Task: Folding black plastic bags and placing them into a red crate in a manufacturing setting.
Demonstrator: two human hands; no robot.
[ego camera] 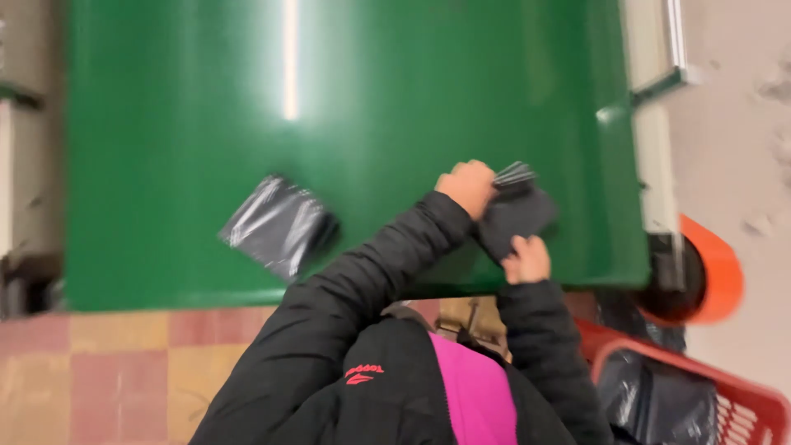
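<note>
On green table (206, 124), near its front edge: dark folded item (515, 218), soft, between both hands. Left hand (468, 186) fisted tight over item's upper corner, beside thin fanned strips (515, 173). Right hand (527, 260) pinching lower edge, fingers curled. Item's long axis runs diagonal, lower-left to upper-right. Separate glossy black bag (280, 224) lies flat, well apart to left. Red basket (725, 395) beside the person.

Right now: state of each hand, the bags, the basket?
left hand: closed, gripping dark bag
right hand: closed on the bag's lower edge
dark bag: held in both hands, on green table
second bag: flat, untouched
red basket: holds black bags
</note>
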